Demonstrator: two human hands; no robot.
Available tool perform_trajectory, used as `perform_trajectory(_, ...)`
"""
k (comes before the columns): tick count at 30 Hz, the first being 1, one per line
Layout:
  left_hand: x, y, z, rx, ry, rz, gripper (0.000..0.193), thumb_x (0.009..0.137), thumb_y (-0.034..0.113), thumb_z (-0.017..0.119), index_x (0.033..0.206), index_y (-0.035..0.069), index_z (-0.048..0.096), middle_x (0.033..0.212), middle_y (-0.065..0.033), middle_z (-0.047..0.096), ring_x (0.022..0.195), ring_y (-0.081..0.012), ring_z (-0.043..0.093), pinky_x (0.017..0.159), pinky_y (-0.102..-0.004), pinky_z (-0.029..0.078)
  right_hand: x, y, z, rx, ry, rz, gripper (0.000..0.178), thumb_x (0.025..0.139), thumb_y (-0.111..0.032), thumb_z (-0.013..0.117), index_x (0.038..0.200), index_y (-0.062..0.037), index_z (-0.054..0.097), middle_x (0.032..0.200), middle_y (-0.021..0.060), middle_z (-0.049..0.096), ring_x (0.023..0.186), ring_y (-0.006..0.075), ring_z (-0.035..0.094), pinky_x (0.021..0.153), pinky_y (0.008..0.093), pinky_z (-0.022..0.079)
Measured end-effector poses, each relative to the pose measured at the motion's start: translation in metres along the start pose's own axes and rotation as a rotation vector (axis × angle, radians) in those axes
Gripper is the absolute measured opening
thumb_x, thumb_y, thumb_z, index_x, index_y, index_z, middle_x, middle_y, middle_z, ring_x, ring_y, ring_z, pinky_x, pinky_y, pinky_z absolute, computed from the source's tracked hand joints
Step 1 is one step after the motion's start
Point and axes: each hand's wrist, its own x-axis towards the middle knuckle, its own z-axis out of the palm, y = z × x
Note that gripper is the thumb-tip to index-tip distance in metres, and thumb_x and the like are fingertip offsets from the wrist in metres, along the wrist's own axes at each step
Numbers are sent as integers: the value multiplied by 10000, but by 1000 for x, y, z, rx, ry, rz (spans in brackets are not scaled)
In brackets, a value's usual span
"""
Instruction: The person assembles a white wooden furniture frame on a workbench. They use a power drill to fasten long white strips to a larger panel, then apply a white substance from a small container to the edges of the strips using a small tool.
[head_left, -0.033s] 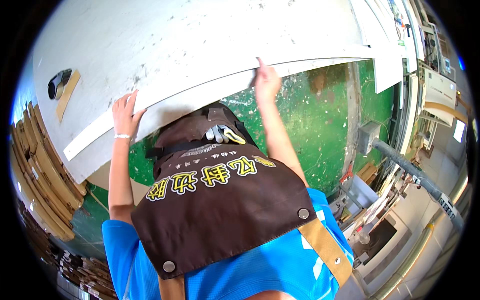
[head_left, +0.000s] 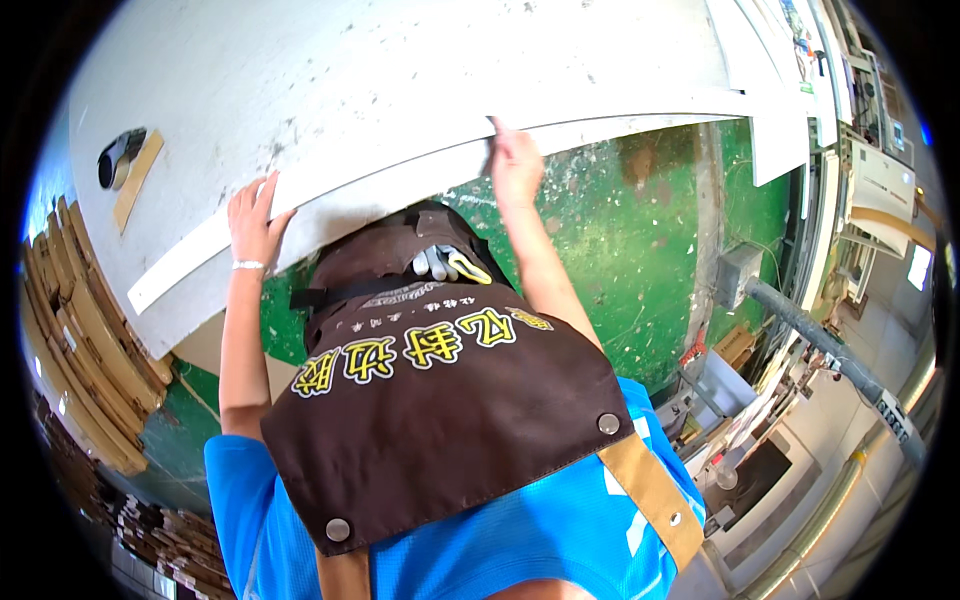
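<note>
A large thin white board [head_left: 400, 170] lies across a white worktable [head_left: 330, 80] in front of me. My left hand [head_left: 250, 220] grips the board's near edge at the left, fingers curled over the top. Further right, my right hand [head_left: 515, 160] pinches the same edge, the arm stretched out over the green floor [head_left: 640, 240]. Below the hands are my brown apron [head_left: 440, 420] and blue shirt. White and yellow gloves [head_left: 440, 262] stick out of the apron pocket.
A roll of tape [head_left: 118, 160] lies at the table's left end beside a brown strip. Stacked cardboard sheets [head_left: 80, 340] stand at the left. Machines, a grey pipe [head_left: 830, 345] and boxes crowd the right side.
</note>
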Motion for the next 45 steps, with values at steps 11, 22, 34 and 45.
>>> perform_trajectory(11, -141, -178, -19, 179, 180, -446, 551, 839, 355, 634, 1317, 118, 495, 1358, -201, 441, 1275, -347, 385, 1045, -434, 309, 11, 4, 0, -10, 85, 156, 322, 812, -34, 568, 1088, -155, 683, 767, 109, 607, 744, 252, 588, 697, 363, 478)
perform_trajectory(22, -212, -405, -28, -280, 343, -727, 477, 848, 309, 624, 1261, 80, 552, 1278, -175, 527, 1181, -289, 498, 1007, -360, 368, -48, -85, 68, 207, 213, 290, 297, 836, -10, 552, 1089, -104, 674, 811, 74, 610, 725, 205, 579, 729, 314, 487)
perform_trajectory(34, -191, -433, -66, -786, 45, -797, 237, 856, 195, 644, 1046, 65, 700, 788, 11, 647, 691, -53, 550, 626, -199, 440, -143, -271, 166, 16, -3, 164, 309, 822, -49, 552, 1072, -167, 690, 814, 88, 603, 774, 231, 589, 755, 337, 481)
perform_trajectory(45, -170, -445, -91, -799, -169, -634, 205, 844, 190, 663, 981, 43, 701, 800, 26, 634, 697, -49, 518, 644, -201, 418, -208, -365, 239, 24, -155, 88, 250, 833, -73, 591, 1020, -198, 699, 767, 90, 571, 747, 247, 570, 713, 322, 470)
